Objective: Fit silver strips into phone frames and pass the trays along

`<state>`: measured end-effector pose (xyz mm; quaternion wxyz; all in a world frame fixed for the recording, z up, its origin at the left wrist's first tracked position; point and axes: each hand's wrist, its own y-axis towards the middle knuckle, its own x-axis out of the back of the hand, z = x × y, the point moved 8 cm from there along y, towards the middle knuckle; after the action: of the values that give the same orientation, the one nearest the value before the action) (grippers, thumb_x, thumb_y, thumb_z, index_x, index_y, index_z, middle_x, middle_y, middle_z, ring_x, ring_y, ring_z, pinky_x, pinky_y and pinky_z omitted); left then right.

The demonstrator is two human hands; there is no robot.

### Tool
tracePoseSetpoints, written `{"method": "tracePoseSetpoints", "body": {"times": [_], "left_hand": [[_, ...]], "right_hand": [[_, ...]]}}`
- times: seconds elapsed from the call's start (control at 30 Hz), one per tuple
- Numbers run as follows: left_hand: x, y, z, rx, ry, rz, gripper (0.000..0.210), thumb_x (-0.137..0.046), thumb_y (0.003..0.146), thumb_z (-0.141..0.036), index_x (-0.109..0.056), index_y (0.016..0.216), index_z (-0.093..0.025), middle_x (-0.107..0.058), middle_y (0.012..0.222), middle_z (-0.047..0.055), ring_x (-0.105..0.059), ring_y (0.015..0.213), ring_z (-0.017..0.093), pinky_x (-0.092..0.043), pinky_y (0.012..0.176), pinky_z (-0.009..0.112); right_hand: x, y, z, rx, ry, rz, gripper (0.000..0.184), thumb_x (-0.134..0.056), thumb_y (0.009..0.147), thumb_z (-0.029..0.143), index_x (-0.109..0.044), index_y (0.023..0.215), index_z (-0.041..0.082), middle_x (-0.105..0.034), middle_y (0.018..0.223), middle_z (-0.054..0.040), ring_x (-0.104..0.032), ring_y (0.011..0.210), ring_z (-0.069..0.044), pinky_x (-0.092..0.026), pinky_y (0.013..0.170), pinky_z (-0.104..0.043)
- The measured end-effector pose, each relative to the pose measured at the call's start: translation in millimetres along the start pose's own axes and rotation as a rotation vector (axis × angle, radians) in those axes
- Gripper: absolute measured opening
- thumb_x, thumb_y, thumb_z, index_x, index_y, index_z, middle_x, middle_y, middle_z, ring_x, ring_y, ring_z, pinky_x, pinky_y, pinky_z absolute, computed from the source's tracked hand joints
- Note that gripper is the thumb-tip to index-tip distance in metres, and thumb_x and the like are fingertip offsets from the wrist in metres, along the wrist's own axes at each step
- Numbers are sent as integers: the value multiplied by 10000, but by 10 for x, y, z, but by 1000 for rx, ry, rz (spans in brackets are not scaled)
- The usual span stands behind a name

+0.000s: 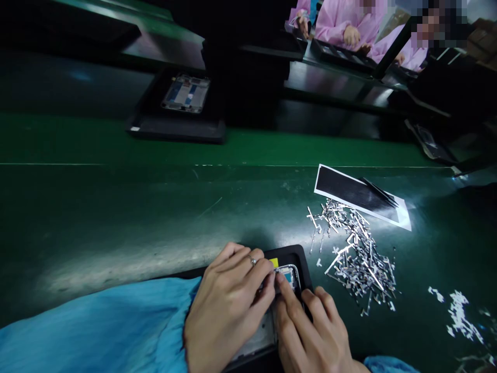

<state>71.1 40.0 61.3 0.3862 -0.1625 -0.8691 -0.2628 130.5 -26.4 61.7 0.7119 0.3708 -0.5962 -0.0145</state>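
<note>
An open phone frame with bare metal and a blue part near its top lies in a black tray at the lower middle. My left hand, with a ring on one finger, reaches over it from the left. Its thumb and index finger are pinched together at the frame's upper part; whatever is between them is hidden. From the lower right, my right hand brings its index fingertip down on the frame beside the left fingertips. The other right fingers are curled, and the thumb is out of sight.
Right of the tray lie a pile of small silvery strips, a black sheet with white edges, tweezers and white scraps. Another phone frame rests in a black tray behind. Co-workers in pink sleeves work across the line.
</note>
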Motion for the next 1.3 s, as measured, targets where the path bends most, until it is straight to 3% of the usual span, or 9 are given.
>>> {"method": "tracePoseSetpoints", "body": {"times": [0.7, 1.1, 1.3], "left_hand": [[13, -6, 7, 1, 5, -3, 279, -336, 834, -135, -549, 653, -139, -548, 610, 19, -503, 579, 142, -398, 644, 331], [-13, -4, 55, 12, 30, 116, 346, -265, 828, -121, -585, 706, -173, -629, 719, 10, -577, 679, 159, -436, 736, 336], [-4, -15, 52, 12, 4, 115, 330, -281, 822, -104, -588, 713, -156, -625, 732, 23, -573, 690, 170, -443, 742, 355]], "right_hand": [[-5, 23, -14, -4, -12, -4, 385, -249, 827, 47, -605, 693, 109, -654, 881, -81, -531, 656, -192, -361, 689, -341], [-3, 16, 0, 11, -21, 4, 358, -247, 829, 43, -581, 717, 105, -655, 868, -89, -551, 644, -187, -385, 681, -333], [-29, 21, 27, 25, -40, 35, 340, -260, 831, 52, -588, 750, 96, -646, 895, -98, -551, 631, -189, -378, 710, -351]]}}
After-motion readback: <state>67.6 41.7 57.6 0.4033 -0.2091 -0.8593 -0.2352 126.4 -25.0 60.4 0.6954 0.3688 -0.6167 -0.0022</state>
